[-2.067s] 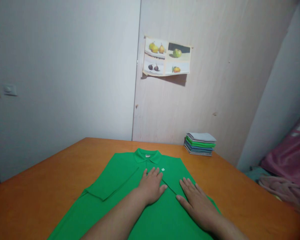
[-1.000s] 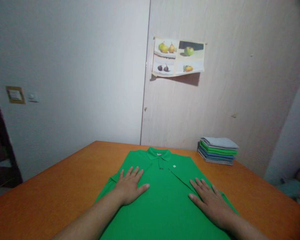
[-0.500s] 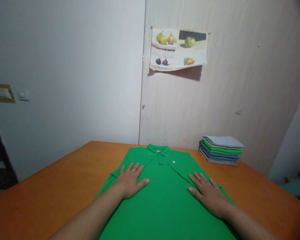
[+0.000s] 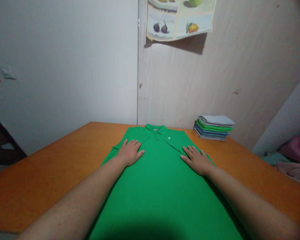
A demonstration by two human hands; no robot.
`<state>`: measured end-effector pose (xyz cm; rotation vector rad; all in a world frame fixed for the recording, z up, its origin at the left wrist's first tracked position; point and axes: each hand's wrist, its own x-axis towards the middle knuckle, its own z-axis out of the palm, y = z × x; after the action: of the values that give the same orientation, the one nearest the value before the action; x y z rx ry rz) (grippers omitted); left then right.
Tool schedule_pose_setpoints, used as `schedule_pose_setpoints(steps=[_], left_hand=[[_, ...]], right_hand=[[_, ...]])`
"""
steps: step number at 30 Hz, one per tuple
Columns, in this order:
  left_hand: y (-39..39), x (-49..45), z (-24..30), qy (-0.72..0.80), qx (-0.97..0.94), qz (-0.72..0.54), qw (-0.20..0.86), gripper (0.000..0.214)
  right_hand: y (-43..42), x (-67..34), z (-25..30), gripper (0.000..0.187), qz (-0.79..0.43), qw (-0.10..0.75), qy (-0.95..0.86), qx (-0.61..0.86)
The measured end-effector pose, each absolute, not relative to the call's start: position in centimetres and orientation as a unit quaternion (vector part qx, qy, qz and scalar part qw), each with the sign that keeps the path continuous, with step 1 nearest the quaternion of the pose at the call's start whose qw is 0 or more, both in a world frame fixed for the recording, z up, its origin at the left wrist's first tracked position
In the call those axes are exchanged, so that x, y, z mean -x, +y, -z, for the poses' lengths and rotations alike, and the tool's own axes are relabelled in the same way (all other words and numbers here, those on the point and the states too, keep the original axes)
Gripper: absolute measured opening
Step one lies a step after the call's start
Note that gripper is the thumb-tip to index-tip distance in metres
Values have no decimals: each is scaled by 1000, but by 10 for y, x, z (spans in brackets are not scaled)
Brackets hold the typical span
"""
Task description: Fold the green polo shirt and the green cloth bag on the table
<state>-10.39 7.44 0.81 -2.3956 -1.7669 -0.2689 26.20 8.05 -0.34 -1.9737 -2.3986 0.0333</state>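
A green polo shirt (image 4: 160, 180) lies spread front side up on the orange-brown table (image 4: 72, 153), its collar (image 4: 155, 129) at the far end. My left hand (image 4: 130, 152) rests flat on the left side of the chest, fingers stretched out and pointing away from me. On the right side my right hand (image 4: 197, 160) lies palm down on the cloth with its fingers apart. Neither hand grips the fabric. Thin creases run inward from near both hands toward the collar. A small white mark shows on the chest.
A stack of folded clothes (image 4: 213, 128), grey, green, blue and checked, stands at the table's back right. Behind the table is a wall with a fruit picture sheet (image 4: 180, 23). Pinkish cloth (image 4: 296, 150) lies beyond the right edge.
The view has tilted down, so the table, shirt and stack sit higher in the picture. Both hands stay flat on the shirt at about the same places.
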Motion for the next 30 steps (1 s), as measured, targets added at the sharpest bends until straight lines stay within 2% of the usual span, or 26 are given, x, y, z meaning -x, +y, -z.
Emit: schedule_pose_setpoints(steps=[3, 6, 11, 15, 30], left_hand=[[60, 101, -8, -591, 798, 94, 76, 53], [39, 92, -9, -595, 797, 100, 46, 51], [-10, 60, -10, -563, 820, 84, -57, 65], [-40, 51, -12, -547, 830, 62, -83, 76], [-72, 151, -2, -619, 780, 85, -35, 80]], right_hand=[[70, -257, 2, 79, -17, 23, -763, 645], [49, -238, -2, 81, -27, 29, -763, 645], [-5, -183, -12, 82, -86, 47, -819, 566], [-32, -168, -15, 81, -107, 45, -846, 521], [-10, -306, 24, 79, -7, 38, -725, 688]])
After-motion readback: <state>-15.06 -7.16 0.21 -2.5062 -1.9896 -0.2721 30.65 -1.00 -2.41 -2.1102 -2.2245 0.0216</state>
